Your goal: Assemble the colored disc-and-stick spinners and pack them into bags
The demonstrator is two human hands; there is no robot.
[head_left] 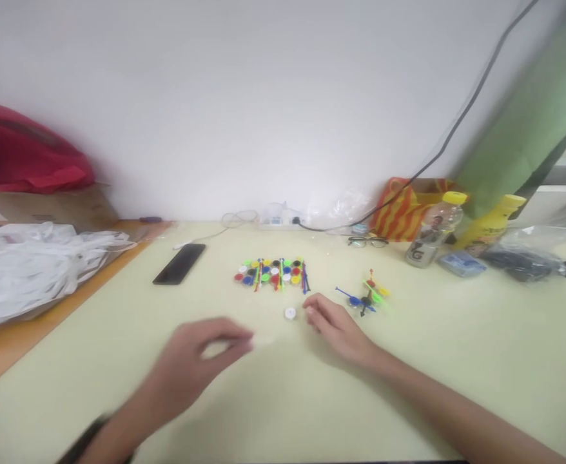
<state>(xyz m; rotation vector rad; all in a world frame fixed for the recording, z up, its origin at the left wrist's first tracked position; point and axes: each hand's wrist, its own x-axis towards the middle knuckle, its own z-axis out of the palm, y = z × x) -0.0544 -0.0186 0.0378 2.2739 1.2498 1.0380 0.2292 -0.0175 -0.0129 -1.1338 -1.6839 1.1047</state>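
A small white disc (290,313) lies on the pale table, just left of my right hand (334,325). The fingers of that hand are curled in with the thumb close to them; whether anything is in them is hidden. My left hand (205,354) is raised over the table in a pinch, with a blurred, thin white piece (260,339) at its fingertips. Behind the disc sits a group of coloured discs (266,277) in rows, with thin coloured arrow-shaped pieces between them. To the right lie several disc-and-arrow pieces (366,300) in blue, black, red, green and yellow.
A black phone (179,264) lies at the left, near a pile of white straps (31,270). Along the wall are a power strip (278,218), glasses (367,241) and a striped bag (394,209). A clear bottle (435,232) and a yellow bottle (490,225) stand at the right.
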